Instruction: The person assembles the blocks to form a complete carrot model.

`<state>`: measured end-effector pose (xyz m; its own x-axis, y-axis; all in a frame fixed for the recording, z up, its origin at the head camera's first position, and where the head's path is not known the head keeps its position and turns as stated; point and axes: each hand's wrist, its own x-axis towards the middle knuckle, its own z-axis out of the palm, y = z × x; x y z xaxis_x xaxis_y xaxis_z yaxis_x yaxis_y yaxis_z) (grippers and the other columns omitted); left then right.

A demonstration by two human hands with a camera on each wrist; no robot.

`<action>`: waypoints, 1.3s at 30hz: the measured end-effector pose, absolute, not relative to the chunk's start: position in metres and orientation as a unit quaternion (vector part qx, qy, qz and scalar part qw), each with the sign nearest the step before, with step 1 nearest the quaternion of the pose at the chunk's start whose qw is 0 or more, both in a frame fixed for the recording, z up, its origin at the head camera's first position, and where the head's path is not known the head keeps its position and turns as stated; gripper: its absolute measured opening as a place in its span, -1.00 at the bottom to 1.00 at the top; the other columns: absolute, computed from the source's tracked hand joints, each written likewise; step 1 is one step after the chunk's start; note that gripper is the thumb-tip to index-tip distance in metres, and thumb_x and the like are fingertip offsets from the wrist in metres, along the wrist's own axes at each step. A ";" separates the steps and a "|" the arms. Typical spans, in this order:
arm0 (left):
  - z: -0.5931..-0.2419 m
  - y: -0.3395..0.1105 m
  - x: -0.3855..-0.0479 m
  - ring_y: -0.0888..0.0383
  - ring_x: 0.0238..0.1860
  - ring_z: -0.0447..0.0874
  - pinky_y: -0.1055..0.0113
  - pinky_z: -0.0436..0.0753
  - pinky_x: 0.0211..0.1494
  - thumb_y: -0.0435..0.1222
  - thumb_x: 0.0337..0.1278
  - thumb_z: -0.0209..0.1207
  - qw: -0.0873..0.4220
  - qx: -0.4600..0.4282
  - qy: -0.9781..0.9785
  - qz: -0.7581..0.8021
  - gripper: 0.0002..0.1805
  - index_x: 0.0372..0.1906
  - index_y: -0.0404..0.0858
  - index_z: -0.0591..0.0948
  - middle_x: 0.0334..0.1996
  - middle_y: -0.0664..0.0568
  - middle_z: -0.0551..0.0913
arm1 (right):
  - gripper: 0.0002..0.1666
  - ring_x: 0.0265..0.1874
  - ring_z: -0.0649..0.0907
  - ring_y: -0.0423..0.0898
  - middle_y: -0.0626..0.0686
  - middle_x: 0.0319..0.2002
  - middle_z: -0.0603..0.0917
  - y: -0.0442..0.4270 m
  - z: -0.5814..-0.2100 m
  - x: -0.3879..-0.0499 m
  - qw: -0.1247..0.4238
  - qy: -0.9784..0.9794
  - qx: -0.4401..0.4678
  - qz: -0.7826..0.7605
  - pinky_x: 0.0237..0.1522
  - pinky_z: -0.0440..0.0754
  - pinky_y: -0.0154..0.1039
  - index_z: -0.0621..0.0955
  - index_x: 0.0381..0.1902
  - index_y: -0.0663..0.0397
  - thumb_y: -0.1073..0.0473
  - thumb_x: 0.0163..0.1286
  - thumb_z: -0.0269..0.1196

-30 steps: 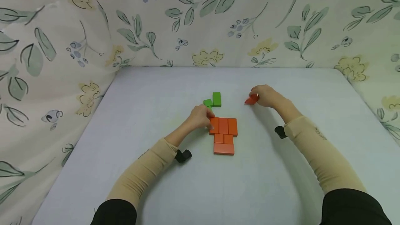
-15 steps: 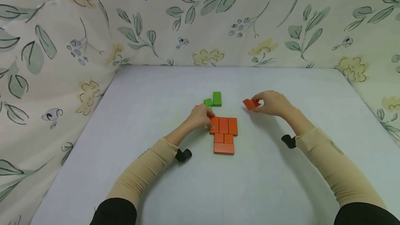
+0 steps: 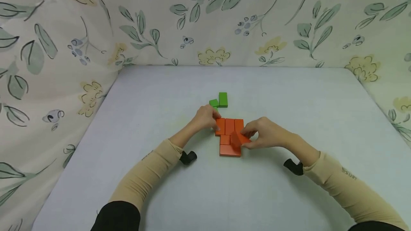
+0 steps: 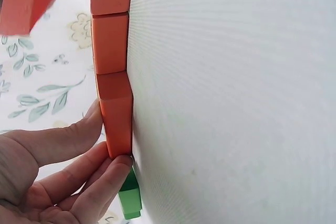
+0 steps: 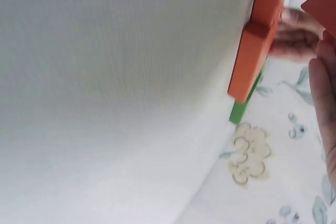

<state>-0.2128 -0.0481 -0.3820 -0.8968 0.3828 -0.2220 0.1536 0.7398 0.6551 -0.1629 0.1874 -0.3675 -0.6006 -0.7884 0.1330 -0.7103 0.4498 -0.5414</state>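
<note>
Orange blocks lie flat together on the table: a row of three upright ones (image 3: 229, 126), small ones (image 3: 225, 139) below, and a wide one (image 3: 226, 150) at the near end. The left hand (image 3: 204, 118) holds the leftmost block of the row; in the left wrist view its thumb and fingers touch that block (image 4: 116, 121). The right hand (image 3: 267, 133) pinches a red-orange wedge-shaped block (image 3: 239, 140), tilted above the right side of the group and covering part of it. In the right wrist view this wedge (image 5: 323, 6) shows beside the fingers.
Green blocks, one upright (image 3: 223, 99) and a smaller one (image 3: 213, 103), lie beyond the orange group, partly behind the left hand. A white table (image 3: 179, 195) spreads beneath. Floral cloth (image 3: 205, 20) hangs behind and at the sides.
The right hand has brought the wedge block from the far right of the table toward the near left, over the orange group. The left hand has stayed at the leftmost block.
</note>
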 end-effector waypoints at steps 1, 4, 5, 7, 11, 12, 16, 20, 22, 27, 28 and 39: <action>-0.382 -0.048 -0.213 0.00 -0.02 0.64 0.29 0.62 -0.02 -0.46 -0.19 0.49 0.173 0.149 0.917 0.328 -0.52 -0.01 -0.39 0.69 -0.08 -0.12 0.72 | -0.78 -0.42 0.67 -0.24 -0.08 -0.36 0.72 0.186 -0.369 -0.160 0.077 0.842 -0.451 -0.287 -0.31 0.66 -0.32 0.74 -0.27 0.17 0.28 0.07 0.45; -0.382 -0.048 -0.213 0.00 -0.02 0.64 0.29 0.62 -0.02 -0.45 -0.19 0.49 0.173 0.150 0.916 0.329 -0.51 -0.01 -0.39 0.69 -0.08 -0.12 0.72 | -0.78 -0.41 0.67 -0.26 -0.07 -0.35 0.73 0.184 -0.372 -0.152 0.094 0.836 -0.457 -0.290 -0.31 0.65 -0.35 0.73 -0.26 0.18 0.30 0.07 0.44; -0.381 -0.048 -0.213 0.00 -0.02 0.64 0.29 0.62 -0.02 -0.45 -0.19 0.49 0.173 0.149 0.916 0.330 -0.51 -0.01 -0.39 0.69 -0.08 -0.12 0.72 | -0.77 -0.41 0.68 -0.26 -0.07 -0.34 0.73 0.183 -0.372 -0.150 0.096 0.837 -0.454 -0.289 -0.31 0.66 -0.35 0.73 -0.25 0.19 0.30 0.07 0.43; -0.381 -0.048 -0.213 0.00 -0.02 0.64 0.28 0.61 -0.01 -0.45 -0.19 0.49 0.174 0.149 0.916 0.330 -0.51 0.00 -0.39 0.69 -0.07 -0.12 0.72 | -0.76 -0.40 0.68 -0.24 -0.05 -0.33 0.73 0.181 -0.373 -0.146 0.098 0.840 -0.449 -0.290 -0.30 0.66 -0.35 0.73 -0.24 0.21 0.33 0.06 0.41; -0.381 -0.049 -0.213 0.00 -0.01 0.63 0.28 0.61 -0.01 -0.45 -0.19 0.49 0.173 0.151 0.916 0.328 -0.51 0.00 -0.39 0.68 -0.07 -0.12 0.72 | -0.73 -0.40 0.68 -0.24 -0.02 -0.32 0.74 0.176 -0.373 -0.139 0.095 0.844 -0.437 -0.296 -0.31 0.65 -0.35 0.73 -0.22 0.23 0.38 0.03 0.39; -0.381 -0.049 -0.213 0.00 -0.01 0.64 0.28 0.61 -0.01 -0.44 -0.19 0.49 0.173 0.153 0.917 0.327 -0.51 0.00 -0.39 0.68 -0.07 -0.12 0.72 | -0.72 -0.40 0.68 -0.24 -0.02 -0.32 0.74 0.174 -0.373 -0.137 0.096 0.844 -0.435 -0.299 -0.31 0.65 -0.36 0.72 -0.22 0.23 0.39 0.03 0.39; -0.381 -0.050 -0.214 0.00 -0.02 0.64 0.30 0.61 -0.02 -0.44 -0.19 0.49 0.171 0.154 0.917 0.326 -0.51 -0.01 -0.39 0.69 -0.08 -0.12 0.72 | -0.72 -0.42 0.67 -0.26 -0.02 -0.33 0.74 0.170 -0.370 -0.131 0.108 0.843 -0.428 -0.306 -0.33 0.64 -0.38 0.73 -0.22 0.24 0.41 0.04 0.41; -0.382 -0.049 -0.214 0.00 -0.02 0.64 0.30 0.61 -0.02 -0.44 -0.19 0.49 0.175 0.151 0.916 0.327 -0.52 -0.01 -0.39 0.69 -0.07 -0.11 0.72 | -0.76 -0.43 0.64 -0.28 -0.07 -0.38 0.72 0.165 -0.369 -0.127 0.126 0.838 -0.441 -0.295 -0.34 0.63 -0.41 0.73 -0.24 0.22 0.36 0.07 0.45; -0.382 -0.049 -0.213 0.00 -0.02 0.63 0.30 0.61 -0.03 -0.44 -0.18 0.49 0.176 0.148 0.916 0.328 -0.52 0.00 -0.39 0.69 -0.07 -0.12 0.72 | -0.78 -0.44 0.62 -0.29 -0.11 -0.40 0.70 0.163 -0.370 -0.125 0.133 0.834 -0.452 -0.286 -0.34 0.62 -0.42 0.74 -0.26 0.20 0.34 0.08 0.46; -0.381 -0.048 -0.213 0.00 -0.04 0.64 0.30 0.62 -0.05 -0.45 -0.19 0.49 0.175 0.145 0.915 0.332 -0.53 -0.02 -0.39 0.69 -0.08 -0.12 0.72 | -0.78 -0.46 0.58 -0.33 -0.15 -0.42 0.69 0.160 -0.373 -0.123 0.147 0.834 -0.466 -0.257 -0.35 0.59 -0.45 0.75 -0.25 0.18 0.26 0.10 0.48; -0.381 -0.048 -0.213 0.00 -0.04 0.64 0.30 0.62 -0.05 -0.45 -0.19 0.49 0.174 0.144 0.916 0.332 -0.53 -0.02 -0.39 0.70 -0.09 -0.12 0.72 | -0.77 -0.46 0.57 -0.33 -0.15 -0.42 0.69 0.159 -0.374 -0.123 0.148 0.834 -0.467 -0.253 -0.35 0.58 -0.45 0.75 -0.25 0.18 0.25 0.11 0.48; -0.379 -0.048 -0.211 0.00 -0.04 0.64 0.31 0.62 -0.10 -0.44 -0.18 0.49 0.177 0.142 0.916 0.332 -0.52 -0.01 -0.39 0.69 -0.07 -0.12 0.72 | -0.76 -0.43 0.60 -0.29 -0.09 -0.41 0.72 0.156 -0.378 -0.123 0.088 0.837 -0.492 -0.223 -0.32 0.58 -0.43 0.75 -0.28 0.16 0.24 0.06 0.51</action>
